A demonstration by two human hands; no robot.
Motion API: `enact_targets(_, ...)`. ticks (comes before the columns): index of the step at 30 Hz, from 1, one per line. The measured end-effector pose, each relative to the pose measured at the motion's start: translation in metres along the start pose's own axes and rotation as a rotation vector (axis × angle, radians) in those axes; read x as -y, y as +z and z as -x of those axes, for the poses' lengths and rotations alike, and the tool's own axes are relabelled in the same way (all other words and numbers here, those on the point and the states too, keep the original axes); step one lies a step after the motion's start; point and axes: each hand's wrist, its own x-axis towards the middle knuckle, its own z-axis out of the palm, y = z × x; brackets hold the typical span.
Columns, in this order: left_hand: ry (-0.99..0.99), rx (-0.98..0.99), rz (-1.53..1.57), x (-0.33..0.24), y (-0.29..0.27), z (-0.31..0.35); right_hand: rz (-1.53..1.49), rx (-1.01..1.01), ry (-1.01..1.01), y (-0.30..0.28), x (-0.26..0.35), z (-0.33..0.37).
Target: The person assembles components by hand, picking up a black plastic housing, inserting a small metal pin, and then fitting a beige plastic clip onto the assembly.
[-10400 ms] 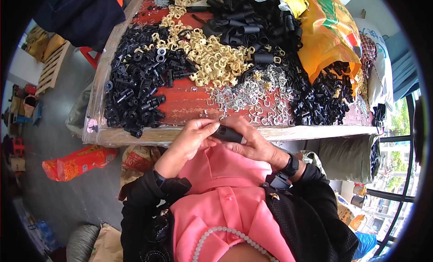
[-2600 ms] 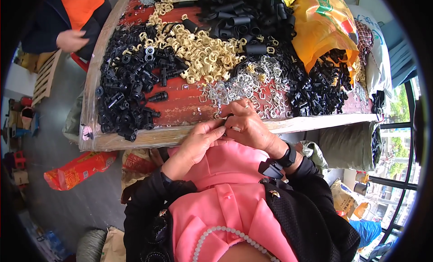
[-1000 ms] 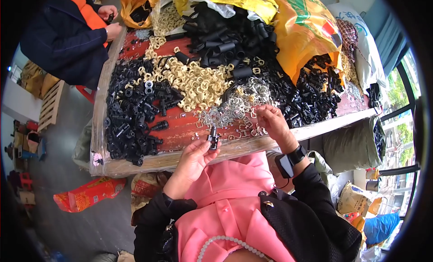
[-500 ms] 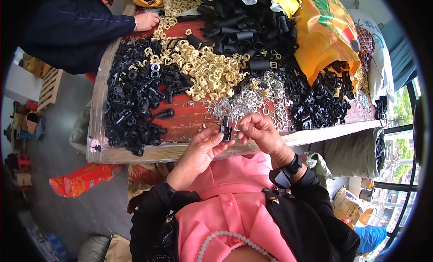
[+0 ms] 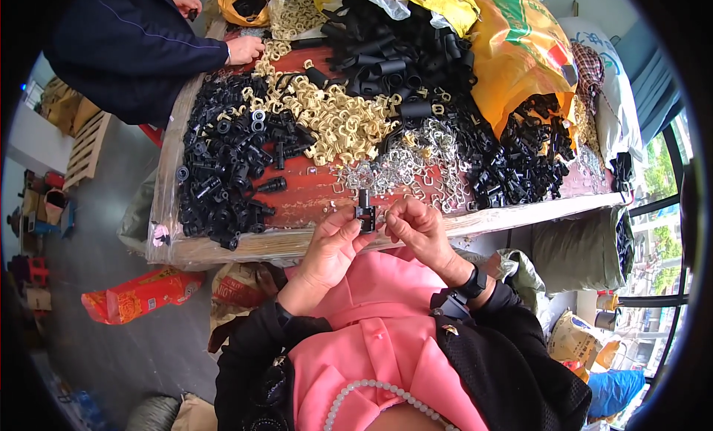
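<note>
Over the near edge of the table, my left hand [image 5: 324, 259] is closed on a small black plastic fitting [image 5: 365, 210], with thumb and fingers at its lower end. The fitting stands upright, its narrow end pointing away from me and its open frame-like end toward me. Right beside it, my right hand [image 5: 422, 236] is pinched, fingertips close to the fitting's right side. Whatever lies between those fingertips is too small to make out. Just beyond both hands spreads a pile of bent silver wire clips [image 5: 429, 164].
Cream plastic rings [image 5: 345, 123] are heaped mid-table. Black ribbed fittings [image 5: 215, 182] lie at left, black tubes [image 5: 394, 63] at the back, and black clips [image 5: 512, 171] spill from an orange bag [image 5: 520, 67] at right. A co-worker's hand [image 5: 243, 50] rests at the far left edge.
Both hands have shifted slightly left. The black fitting has turned more upright, and my right fingertips have lowered and come closer to it.
</note>
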Motion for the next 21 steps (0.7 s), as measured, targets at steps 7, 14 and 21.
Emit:
enact_targets(7,0.018,0.024,0.026,0.002,-0.011,-0.004,-0.004,-0.063,0.001,0.004,-0.009,-0.005)
enact_targets(14,-0.009,-0.022,0.051,0.002,-0.022,-0.012,0.047,0.032,0.015,0.002,-0.021,-0.017)
enact_targets(21,-0.031,0.016,0.093,-0.004,-0.024,-0.014,-0.196,-0.008,0.007,0.007,-0.013,-0.019)
